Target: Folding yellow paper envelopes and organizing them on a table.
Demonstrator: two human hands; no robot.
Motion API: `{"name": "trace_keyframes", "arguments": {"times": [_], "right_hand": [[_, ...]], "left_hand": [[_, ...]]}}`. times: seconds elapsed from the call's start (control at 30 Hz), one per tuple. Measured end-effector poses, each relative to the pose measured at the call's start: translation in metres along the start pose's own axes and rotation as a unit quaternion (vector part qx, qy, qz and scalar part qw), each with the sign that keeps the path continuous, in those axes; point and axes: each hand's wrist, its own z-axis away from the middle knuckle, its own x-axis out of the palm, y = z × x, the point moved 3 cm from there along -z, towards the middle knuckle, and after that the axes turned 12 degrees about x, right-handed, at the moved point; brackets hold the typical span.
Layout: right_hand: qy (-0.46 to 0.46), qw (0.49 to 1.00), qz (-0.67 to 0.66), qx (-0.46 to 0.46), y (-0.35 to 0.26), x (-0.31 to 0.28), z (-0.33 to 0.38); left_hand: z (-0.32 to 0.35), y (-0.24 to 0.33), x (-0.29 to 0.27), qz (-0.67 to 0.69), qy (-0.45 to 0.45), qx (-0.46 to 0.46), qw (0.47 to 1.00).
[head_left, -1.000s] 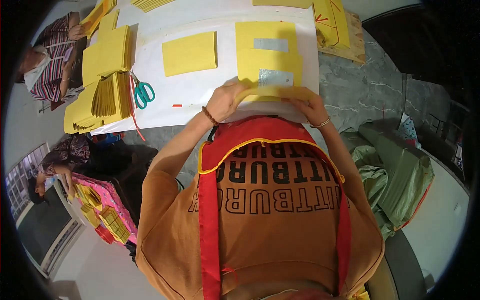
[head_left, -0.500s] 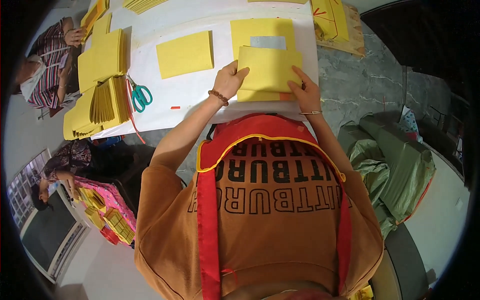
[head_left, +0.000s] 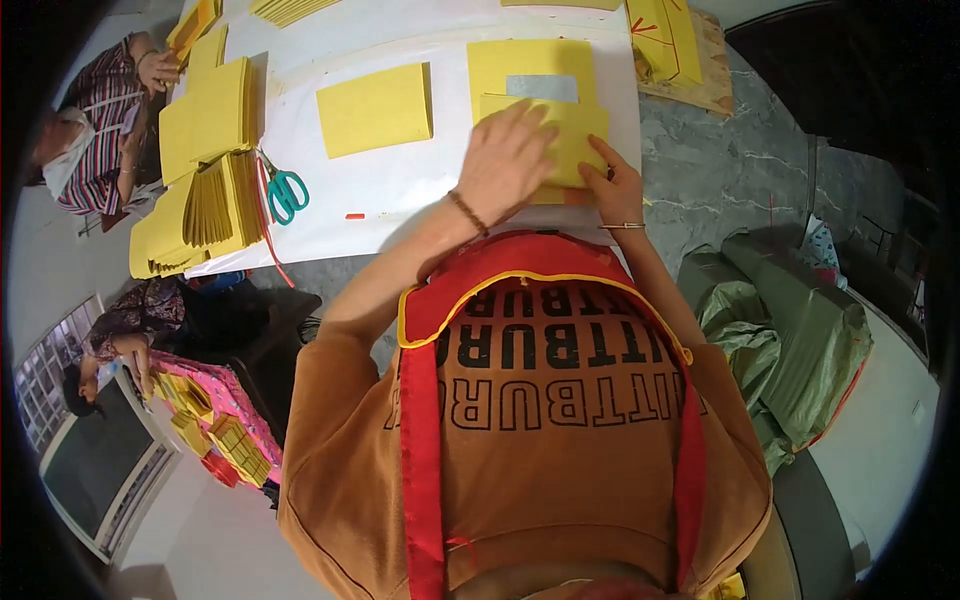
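A folded yellow paper (head_left: 575, 150) lies in front of me at the table's near right side. My left hand (head_left: 508, 150) rests on its left part, fingers stretched out and slightly blurred. Thumb and fingers of my right hand (head_left: 612, 180) grip the right edge. Behind it is a larger yellow sheet (head_left: 490, 65) bearing a silver-grey rectangle (head_left: 541, 88); the folded paper covers its lower part. To the left, apart from my hands, lies a yellow stack (head_left: 375, 110) of folded paper.
Teal-handled scissors (head_left: 288, 195) and a red cord lie beside piles of folded yellow paper (head_left: 205, 115) on the white table (head_left: 330, 215). A small red strip (head_left: 355, 216) is nearer me. People work at far left; green wrapped bundles (head_left: 790, 330) stand at right.
My left hand has let go of the paper's left edge and moved right onto its face, fingers now stretched out. My right hand keeps its grip on the right edge.
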Motion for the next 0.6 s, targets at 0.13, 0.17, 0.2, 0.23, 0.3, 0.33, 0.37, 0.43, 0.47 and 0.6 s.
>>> {"name": "trace_keyframes", "arguments": {"times": [0.13, 0.17, 0.2, 0.23, 0.3, 0.33, 0.37, 0.43, 0.47, 0.6], "right_hand": [[-0.018, 1.000, -0.012, 0.019, -0.003, 0.001, 0.001], [-0.020, 0.999, -0.021, 0.021, -0.006, 0.002, 0.004], [-0.019, 0.999, -0.019, 0.022, -0.011, 0.000, 0.009], [0.028, 0.991, 0.129, -0.034, -0.022, -0.003, 0.016], [0.076, 0.955, 0.273, -0.089, -0.032, -0.005, 0.029], [0.059, 0.908, 0.361, -0.203, -0.038, -0.001, 0.037], [0.040, 0.841, 0.439, -0.313, -0.042, 0.004, 0.043], [0.014, 0.844, 0.463, -0.271, -0.019, 0.009, 0.040], [-0.011, 0.843, 0.486, -0.231, -0.006, 0.011, 0.037], [-0.016, 0.855, 0.461, -0.238, -0.002, 0.012, 0.035]], "left_hand": [[0.011, -0.005, 0.034, -0.055, -0.120, 0.003, 0.991], [0.014, -0.007, 0.039, -0.059, -0.130, 0.002, 0.990], [0.015, -0.008, 0.040, -0.057, -0.129, 0.001, 0.990], [0.016, -0.008, 0.041, -0.063, -0.139, -0.001, 0.988], [0.015, -0.008, 0.042, -0.069, -0.149, -0.003, 0.986], [0.014, -0.007, 0.042, -0.062, -0.149, -0.004, 0.987], [0.013, -0.007, 0.042, -0.055, -0.150, -0.005, 0.987], [0.014, -0.005, 0.041, -0.048, -0.140, 0.004, 0.989], [0.013, -0.006, 0.041, -0.042, -0.128, 0.012, 0.991], [0.020, -0.014, 0.034, -0.020, -0.116, 0.089, 0.989]]}}
